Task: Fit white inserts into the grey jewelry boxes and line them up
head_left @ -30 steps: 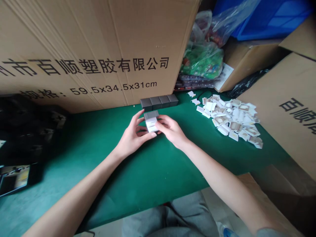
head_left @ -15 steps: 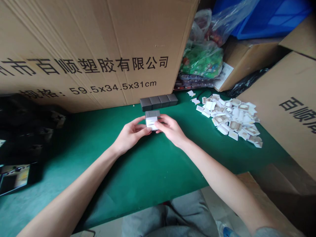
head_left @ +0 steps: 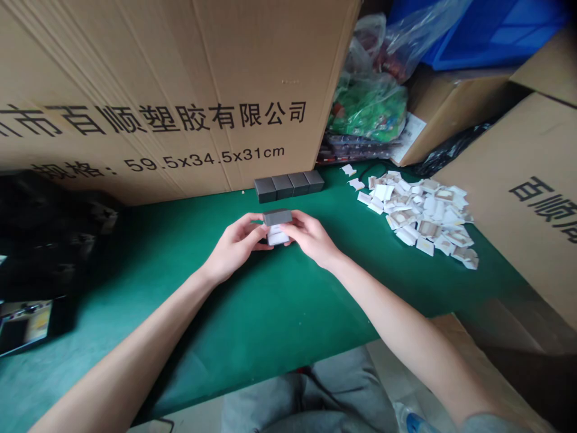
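Head view: left hand [head_left: 237, 245] and right hand [head_left: 314, 239] pinch an open grey box [head_left: 277, 217], white insert [head_left: 277, 236] inside.

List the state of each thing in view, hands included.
Small box: open, white insert showing
Left hand: holding the small box
Right hand: holding the small box
Four dark boxes: shut, in a row
White pieces: mostly heaped
Large carton: upright, top unseen
Clear bag: filled

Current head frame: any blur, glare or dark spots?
Head view: black pile at far left is dark and blurred; blue bin at upper right shows pale glare; small grey box in both hands looks slightly soft.
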A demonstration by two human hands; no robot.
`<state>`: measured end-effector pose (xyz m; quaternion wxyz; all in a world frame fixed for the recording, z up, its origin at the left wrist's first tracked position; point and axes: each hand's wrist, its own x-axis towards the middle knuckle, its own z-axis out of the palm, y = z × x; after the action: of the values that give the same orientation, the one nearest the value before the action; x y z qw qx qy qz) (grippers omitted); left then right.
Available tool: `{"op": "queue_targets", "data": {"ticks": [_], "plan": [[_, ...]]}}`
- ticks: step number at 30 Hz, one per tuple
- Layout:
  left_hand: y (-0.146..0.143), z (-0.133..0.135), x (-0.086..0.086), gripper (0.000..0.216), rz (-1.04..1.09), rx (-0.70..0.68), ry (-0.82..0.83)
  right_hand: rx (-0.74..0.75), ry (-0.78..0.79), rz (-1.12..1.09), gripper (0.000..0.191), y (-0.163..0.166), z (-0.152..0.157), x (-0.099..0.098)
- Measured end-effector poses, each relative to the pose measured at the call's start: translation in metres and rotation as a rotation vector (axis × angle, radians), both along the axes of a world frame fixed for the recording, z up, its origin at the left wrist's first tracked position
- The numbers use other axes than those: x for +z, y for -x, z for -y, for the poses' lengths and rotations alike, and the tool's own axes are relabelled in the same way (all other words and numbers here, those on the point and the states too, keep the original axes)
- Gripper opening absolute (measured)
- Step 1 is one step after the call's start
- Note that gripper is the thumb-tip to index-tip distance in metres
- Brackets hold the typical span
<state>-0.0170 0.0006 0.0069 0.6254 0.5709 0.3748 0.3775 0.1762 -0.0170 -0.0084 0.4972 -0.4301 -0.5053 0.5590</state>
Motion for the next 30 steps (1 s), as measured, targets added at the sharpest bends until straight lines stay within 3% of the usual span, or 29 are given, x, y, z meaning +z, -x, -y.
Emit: {"op": "queue_targets", "data": {"ticks": [20, 30], "plan": [[-0.0016, 0.0006, -0.0065, 0.036, -0.041, 0.015, -0.096, 0.018, 0.015, 0.002, 0.027, -0.0004, 0.0010, 0.0033], [-0.0016, 0.0025, -0.0009, 0.038, -0.074, 0.037, -0.104, 0.025, 0.019, -0.009, 0.032, -0.0013, 0.0007, 0.0027]]}}
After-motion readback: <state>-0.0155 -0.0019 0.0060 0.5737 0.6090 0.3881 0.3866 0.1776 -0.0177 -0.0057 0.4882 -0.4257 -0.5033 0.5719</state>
